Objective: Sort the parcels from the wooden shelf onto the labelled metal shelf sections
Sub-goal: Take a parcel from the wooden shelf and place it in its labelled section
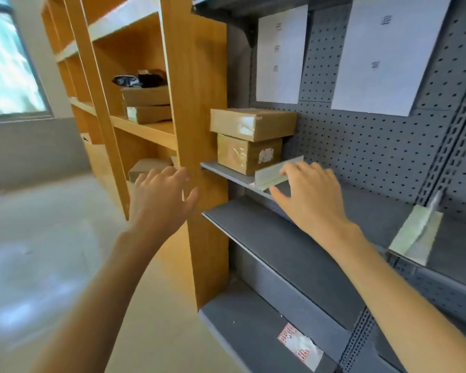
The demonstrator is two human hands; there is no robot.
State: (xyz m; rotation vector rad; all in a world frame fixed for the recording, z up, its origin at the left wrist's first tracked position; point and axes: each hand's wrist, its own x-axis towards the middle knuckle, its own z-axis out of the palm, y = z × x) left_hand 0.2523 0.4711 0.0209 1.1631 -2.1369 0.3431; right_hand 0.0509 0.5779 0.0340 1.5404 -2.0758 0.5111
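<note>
Grey metal shelf (226, 172) edge lies bare beside both open hands.

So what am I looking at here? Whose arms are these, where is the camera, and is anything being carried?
There is no machine here: these are a person's two bare arms, filmed by one wide-angle camera worn on the head, looking forward and down. The left hand reaches with open fingers toward the wooden shelf, where brown parcels are stacked with dark bags on top. The right hand hangs open over the grey metal shelf, near a pale divider; I cannot tell if it touches it. Neither hand holds anything. Two boxes already sit stacked on the metal shelf's left section, below a white paper label; its print is too small to read. A second label hangs further right.
</note>
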